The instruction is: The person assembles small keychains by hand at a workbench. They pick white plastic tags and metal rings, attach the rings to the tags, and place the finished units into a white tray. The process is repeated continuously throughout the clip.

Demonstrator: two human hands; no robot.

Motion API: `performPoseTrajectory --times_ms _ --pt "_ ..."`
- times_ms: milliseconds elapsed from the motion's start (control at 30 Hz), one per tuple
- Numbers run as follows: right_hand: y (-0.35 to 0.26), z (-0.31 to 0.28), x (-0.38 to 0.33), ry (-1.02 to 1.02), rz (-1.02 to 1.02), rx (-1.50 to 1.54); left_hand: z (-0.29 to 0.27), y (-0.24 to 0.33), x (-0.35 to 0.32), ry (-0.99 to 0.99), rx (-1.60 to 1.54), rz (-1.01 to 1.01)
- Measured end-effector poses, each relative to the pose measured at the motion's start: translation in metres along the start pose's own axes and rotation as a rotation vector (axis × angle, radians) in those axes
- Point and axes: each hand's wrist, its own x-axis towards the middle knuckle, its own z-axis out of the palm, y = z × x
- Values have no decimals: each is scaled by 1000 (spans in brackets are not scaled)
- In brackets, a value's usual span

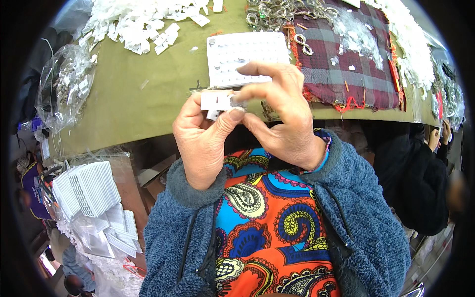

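Observation:
Pinched between the thumb and fingers of my left hand (199,136) is a small white rectangular plastic piece (213,101), with another small white part showing below it. My right hand (283,111) is close on its right side, with the fingers bent and apart. The index fingertip is blurred and reaches the right end of the piece, where a small greyish part (238,103) shows; whether the fingers touch that part I cannot tell. Just beyond my hands lies a white tray (225,49) with rows of small raised spots.
Loose white plastic pieces (133,24) are heaped at the far left of the green table (123,89). A plaid cloth (321,64) bears clear bits, beside coiled cords (269,15). White perforated panels (91,190) are stacked at lower left. Another person's hands (438,138) work at far right.

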Motion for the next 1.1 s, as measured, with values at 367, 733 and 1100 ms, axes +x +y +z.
performPoseTrajectory --times_ms 367,733,1100 --pt "-13 -5 -10 -244 670 640 -10 -5 -1 23 -231 -35" --pt "-12 9 -6 -51 77 74 -16 -5 -1 -82 -21 196" --pt "-16 -11 -5 -244 855 760 -6 -6 -3 -137 5 361"
